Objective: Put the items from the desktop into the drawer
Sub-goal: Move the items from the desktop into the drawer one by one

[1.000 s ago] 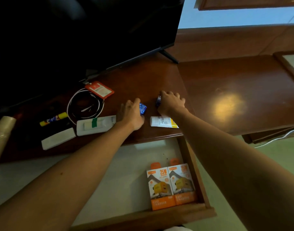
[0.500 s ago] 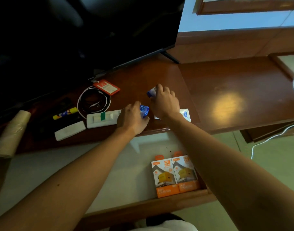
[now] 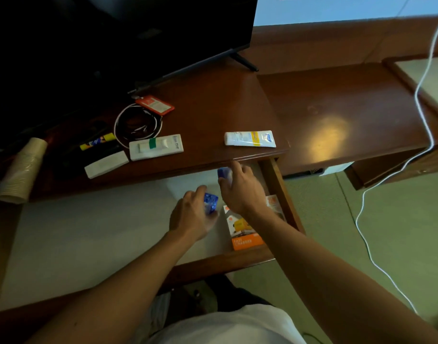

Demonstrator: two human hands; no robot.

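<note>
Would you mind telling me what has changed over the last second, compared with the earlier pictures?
Both hands left the desktop and came toward the person, over the open drawer. The left hand carries a blue item, the right hand another blue item, both picked up near the desk edge. The white tube, now uncovered, the remotes, the cable coil and the orange boxes stayed put.

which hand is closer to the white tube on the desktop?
Right. The right hand is over the drawer, just below the white tube past the desk edge. The left hand is lower and further left.
</note>
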